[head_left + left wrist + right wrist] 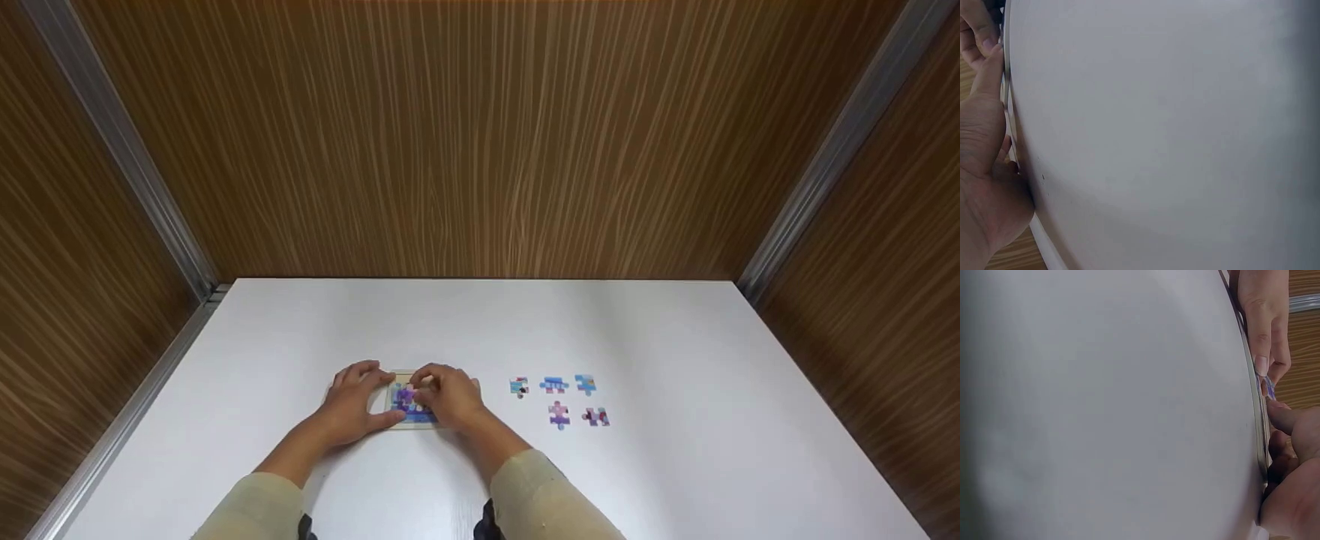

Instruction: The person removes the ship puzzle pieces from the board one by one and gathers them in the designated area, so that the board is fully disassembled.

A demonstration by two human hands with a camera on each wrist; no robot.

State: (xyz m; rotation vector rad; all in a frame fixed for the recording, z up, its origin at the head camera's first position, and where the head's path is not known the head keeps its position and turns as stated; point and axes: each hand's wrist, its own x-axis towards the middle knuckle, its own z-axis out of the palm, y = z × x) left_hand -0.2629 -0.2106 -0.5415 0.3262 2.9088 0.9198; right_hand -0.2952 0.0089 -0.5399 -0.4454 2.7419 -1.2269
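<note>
So the right hand [450, 397] looks to be pinching a purple puzzle piece [1270, 388] over the puzzle tray [415, 427], thumb and index together. The left hand [349, 409] is spread, thumb and index touching the tray's left side. Tray's flat on the desk [675, 352], between both hands. I'd call this the piece-fitting step; next move calls for matching tabs, then a gentle press. Five loose pieces [559, 415] lie off to the right.

Puzzle tray [402, 374] lies on table [690, 420] between left hand [351, 409] and right hand [454, 399], five pieces [559, 415] to its right, wall [480, 142] behind.
</note>
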